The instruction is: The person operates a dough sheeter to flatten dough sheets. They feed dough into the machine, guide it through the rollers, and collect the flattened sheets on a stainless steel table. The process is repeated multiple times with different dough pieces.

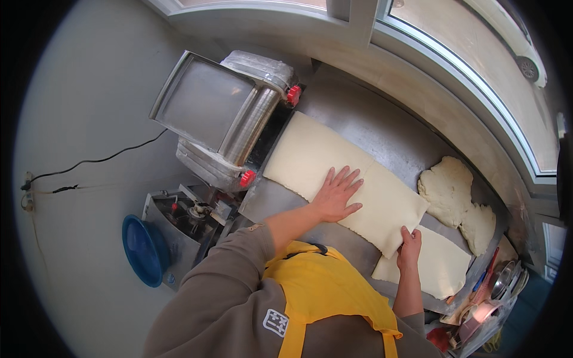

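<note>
A long flat sheet of dough (313, 147) stretches from the rollers of a metal dough sheeter (250, 127) across a steel worktop. My left hand (338, 194) lies palm down on its middle, fingers spread. At the sheet's right end, my right hand (409, 246) pinches the near corner between thumb and fingers. Beneath that end, a second flat dough sheet (441, 264) shows, partly covered. Two rough-edged dough pieces (447, 190) lie touching at the back right.
The sheeter has two red knobs (293, 95). Below it stands a metal machine (177, 232) beside a blue plastic basin (142, 250). Metal bowls (502, 281) and utensils crowd the right end. A window ledge borders the back. A black cable (103, 159) runs along the left wall.
</note>
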`<state>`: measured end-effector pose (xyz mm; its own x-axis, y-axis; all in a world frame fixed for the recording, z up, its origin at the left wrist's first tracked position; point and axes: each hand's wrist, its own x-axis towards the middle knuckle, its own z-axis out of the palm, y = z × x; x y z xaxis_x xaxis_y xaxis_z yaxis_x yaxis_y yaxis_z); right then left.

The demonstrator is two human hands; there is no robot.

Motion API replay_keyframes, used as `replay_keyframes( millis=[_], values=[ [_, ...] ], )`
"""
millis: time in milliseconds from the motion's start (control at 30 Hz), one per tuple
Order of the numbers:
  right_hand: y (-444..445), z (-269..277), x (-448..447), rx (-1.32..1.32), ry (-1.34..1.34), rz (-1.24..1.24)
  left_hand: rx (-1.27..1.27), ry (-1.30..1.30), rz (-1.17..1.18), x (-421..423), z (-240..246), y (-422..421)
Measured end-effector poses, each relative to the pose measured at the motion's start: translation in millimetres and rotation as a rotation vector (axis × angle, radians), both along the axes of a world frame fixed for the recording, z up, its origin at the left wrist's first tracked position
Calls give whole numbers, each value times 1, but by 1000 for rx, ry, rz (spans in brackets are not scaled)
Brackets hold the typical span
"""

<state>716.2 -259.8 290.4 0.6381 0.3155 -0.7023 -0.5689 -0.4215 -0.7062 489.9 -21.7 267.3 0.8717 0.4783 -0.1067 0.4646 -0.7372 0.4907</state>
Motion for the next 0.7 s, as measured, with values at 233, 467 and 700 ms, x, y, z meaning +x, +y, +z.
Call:
replay_keyframes(
  millis=[233,467,700],
  values=[
    [106,143,-83,670,46,433,-516,-542,315,51,-44,12],
    [122,121,-130,642,248,765,-1685,-906,772,47,-10,43],
    [36,42,-93,169,104,527,-1888,-1124,606,4,114,68]
  ],
)
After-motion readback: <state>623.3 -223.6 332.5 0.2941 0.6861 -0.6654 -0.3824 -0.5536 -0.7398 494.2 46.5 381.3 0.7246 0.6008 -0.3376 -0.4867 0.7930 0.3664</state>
